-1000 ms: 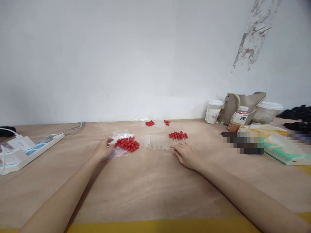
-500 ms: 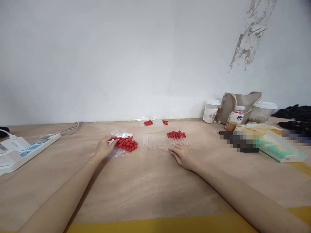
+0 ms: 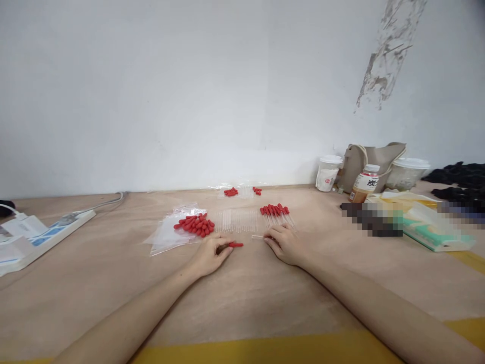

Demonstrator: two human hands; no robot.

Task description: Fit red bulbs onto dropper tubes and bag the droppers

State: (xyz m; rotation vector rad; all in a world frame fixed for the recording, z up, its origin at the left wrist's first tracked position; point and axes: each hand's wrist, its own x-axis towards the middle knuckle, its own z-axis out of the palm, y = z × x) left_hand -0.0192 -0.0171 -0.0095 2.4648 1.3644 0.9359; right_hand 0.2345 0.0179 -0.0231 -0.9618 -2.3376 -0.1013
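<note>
Between the thumb and fingers of my left hand [image 3: 212, 254] is a red rubber dropper bulb [image 3: 237, 244], its narrow end pointing right. My right hand [image 3: 283, 244] pinches a thin clear glass tube [image 3: 257, 237] whose tip points left toward the bulb; the two are apart. Behind my left hand a pile of red bulbs [image 3: 197, 225] lies partly on clear plastic bags [image 3: 162, 235]. A row of clear tubes [image 3: 238, 221] lies in the middle. Just beyond my right hand are several droppers with red bulbs fitted [image 3: 274, 210].
By the wall lies a clear bag with red bulbs [image 3: 231, 192]. A power strip [image 3: 53, 232] is at the left. On the right stand a lidded cup [image 3: 328, 174], a drink bottle [image 3: 365, 184], a grey bag [image 3: 350, 169] and a green tissue pack [image 3: 435, 230].
My left hand has moved right and nearer from the pile, carrying one red bulb. My right hand stays almost in place with the tube.
</note>
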